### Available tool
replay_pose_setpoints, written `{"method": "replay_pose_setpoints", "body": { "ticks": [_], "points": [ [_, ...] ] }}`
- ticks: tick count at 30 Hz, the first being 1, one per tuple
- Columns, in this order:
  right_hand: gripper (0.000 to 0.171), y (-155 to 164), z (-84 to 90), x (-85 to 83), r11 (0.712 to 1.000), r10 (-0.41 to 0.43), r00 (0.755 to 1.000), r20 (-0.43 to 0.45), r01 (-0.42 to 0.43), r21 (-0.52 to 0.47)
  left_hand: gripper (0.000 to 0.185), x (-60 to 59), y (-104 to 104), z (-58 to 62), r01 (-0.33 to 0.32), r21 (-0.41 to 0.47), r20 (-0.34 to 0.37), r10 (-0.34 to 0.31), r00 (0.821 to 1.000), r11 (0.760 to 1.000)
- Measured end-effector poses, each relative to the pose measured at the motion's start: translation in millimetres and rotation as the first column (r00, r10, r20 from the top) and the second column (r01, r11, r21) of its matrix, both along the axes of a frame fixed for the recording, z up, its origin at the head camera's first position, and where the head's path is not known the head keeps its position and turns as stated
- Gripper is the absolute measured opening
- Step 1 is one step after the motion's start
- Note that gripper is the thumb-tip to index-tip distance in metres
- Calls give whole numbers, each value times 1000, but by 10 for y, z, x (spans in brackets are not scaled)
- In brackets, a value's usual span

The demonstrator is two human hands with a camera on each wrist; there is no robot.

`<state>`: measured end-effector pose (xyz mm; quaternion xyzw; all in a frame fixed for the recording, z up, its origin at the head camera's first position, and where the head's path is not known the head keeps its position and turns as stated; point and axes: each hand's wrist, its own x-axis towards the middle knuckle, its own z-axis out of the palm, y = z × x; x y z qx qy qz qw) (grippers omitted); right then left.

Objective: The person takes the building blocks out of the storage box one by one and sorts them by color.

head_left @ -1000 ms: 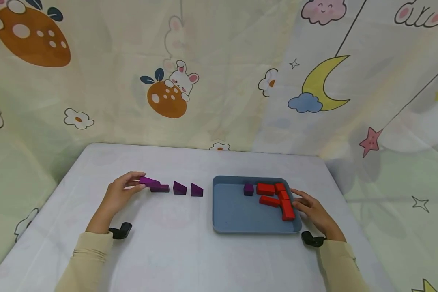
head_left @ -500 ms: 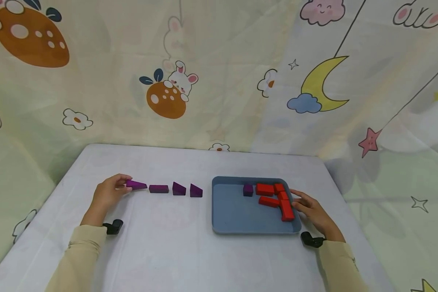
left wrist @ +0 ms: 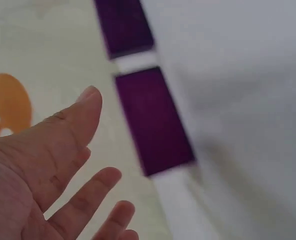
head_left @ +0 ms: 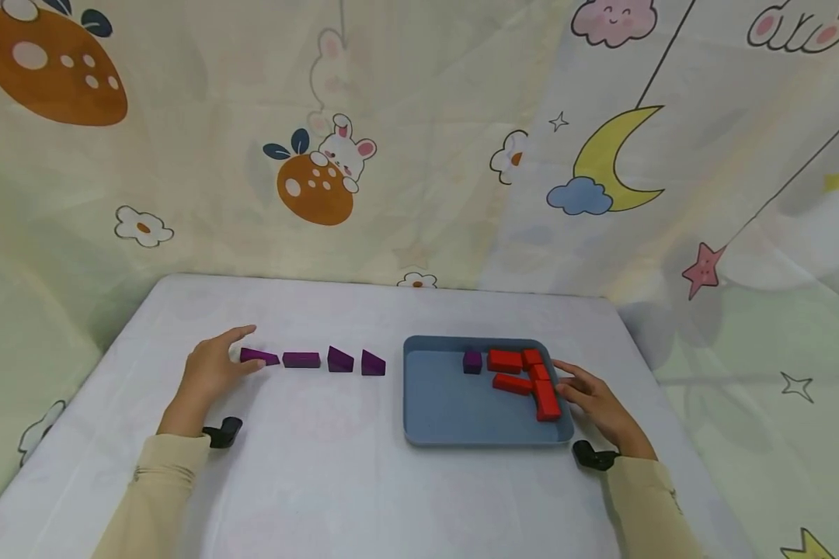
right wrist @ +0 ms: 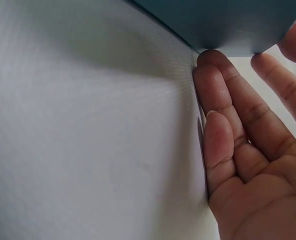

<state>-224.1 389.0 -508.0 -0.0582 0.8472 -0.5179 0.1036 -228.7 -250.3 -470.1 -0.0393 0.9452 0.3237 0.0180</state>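
Left hand (head_left: 208, 371) is sitting with fingers (head_left: 241, 333) loosely extended, gripping nothing, thumb tip just beside the purple wedge (head_left: 259, 357). Wedge is lying flat at the left end of a row; long axis is running left-right along the row, thin end looking like it's pointing right, though that's hard to confirm. Next in line to the right, with gaps: flat purple block (head_left: 301, 359), then two purple wedge blocks (head_left: 340, 360) (head_left: 373, 362).

Right hand (head_left: 594, 404) is resting against the right rim of the blue tray (head_left: 454, 411), fingers (right wrist: 223, 100) straight and relaxed, touching the tray edge, nothing grasped. Tray is carrying a small purple cube (head_left: 471, 362) and a cluster of red blocks (head_left: 527, 376) packed in its far right corner.

Everything is sitting on a desk (head_left: 335, 481) covered in a pale grey cloth. Cartoon-print curtain (head_left: 419, 140) is hanging behind and around: bunnies, moon, stars, clouds.
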Motion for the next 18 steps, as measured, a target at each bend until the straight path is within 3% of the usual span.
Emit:
{"method": "replay_pose_setpoints", "body": {
  "ticks": [3, 8, 13, 18],
  "points": [
    [60, 0, 12, 5, 1000, -1, 1000, 8, 1, 20, 69, 13, 194, 112, 17, 6, -72, -17, 997, 1000],
    [60, -19, 12, 18, 1000, -5, 1000, 17, 5, 13, 61, 5, 521, 247, 88, 50, -194, -77, 978, 995],
    [60, -31, 14, 29, 1000, -8, 1000, 14, 8, 5, 58, -28, 805, 315, 135, 153, -206, -102, 973, 979],
    [59, -27, 21, 24, 1000, -5, 1000, 7, 5, 8, 55, -95, 1126, 334, 189, 271, -203, -136, 970, 944]
  ]
}}
